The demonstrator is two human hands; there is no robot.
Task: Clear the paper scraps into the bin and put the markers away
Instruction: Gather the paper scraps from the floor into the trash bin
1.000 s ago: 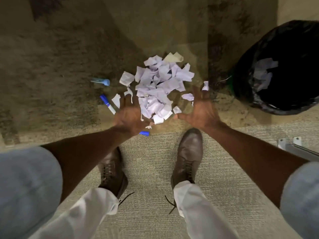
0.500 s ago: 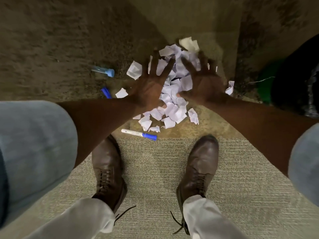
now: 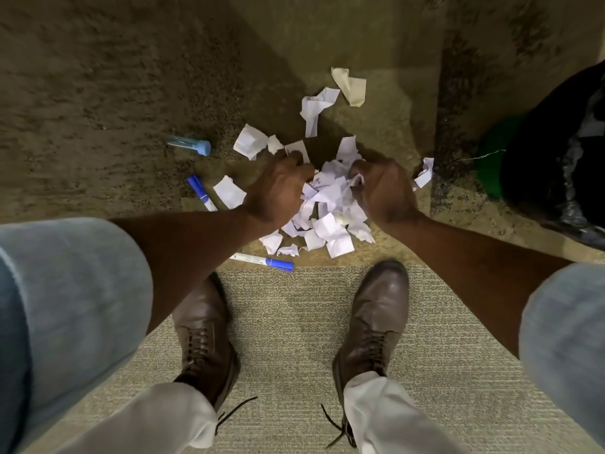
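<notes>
Head view: left hand point(image 3: 278, 188) and right hand point(image 3: 383, 188) curl closed around the heap of torn white paper scraps point(image 3: 327, 211) on the carpet; gathering step; next, lift into the black-lined bin point(image 3: 556, 152); 2 blue-capped white markers point(image 3: 262, 261) wait.

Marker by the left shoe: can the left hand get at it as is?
Probably yes. The marker lies bare on the floor, under the left forearm; the left hand is curled over paper scraps, so it must release first.
</notes>
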